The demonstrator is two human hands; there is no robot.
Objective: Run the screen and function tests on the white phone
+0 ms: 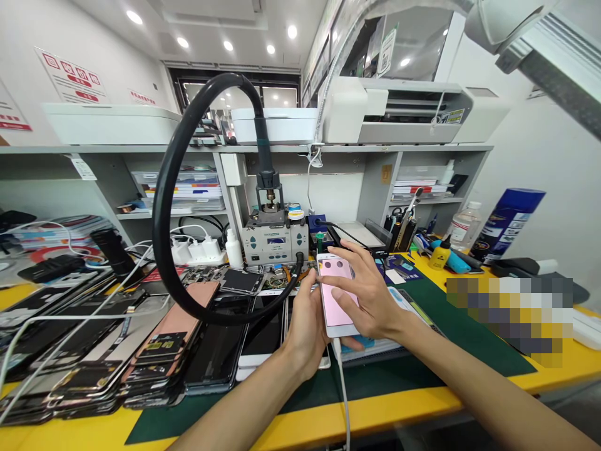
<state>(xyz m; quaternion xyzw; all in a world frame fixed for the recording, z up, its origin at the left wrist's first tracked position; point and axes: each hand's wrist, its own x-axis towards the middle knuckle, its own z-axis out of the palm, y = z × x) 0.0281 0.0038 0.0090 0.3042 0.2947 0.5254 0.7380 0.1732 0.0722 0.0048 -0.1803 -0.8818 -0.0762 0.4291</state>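
A white smartphone point(335, 300) with a lit pink screen is upright in my left hand point(307, 319), whose thumb lies along its left edge. A white cable point(342, 382) is plugged into the phone's bottom end and hangs down over the table edge. Over the screen's right side is my right hand point(369, 291), fingers apart, with one fingertip at or close to the glass; whether it touches, I cannot tell. The fingers of my left hand are mostly hidden behind the phone.
Stacked phones and phone parts point(154, 357) cover the left of the green mat point(469, 326). Behind stands a hot-air station point(275, 241) with a looping black hose point(162, 200). A yellow bottle point(440, 255) and a blue spray can point(507, 225) stand right, near a pixelated patch.
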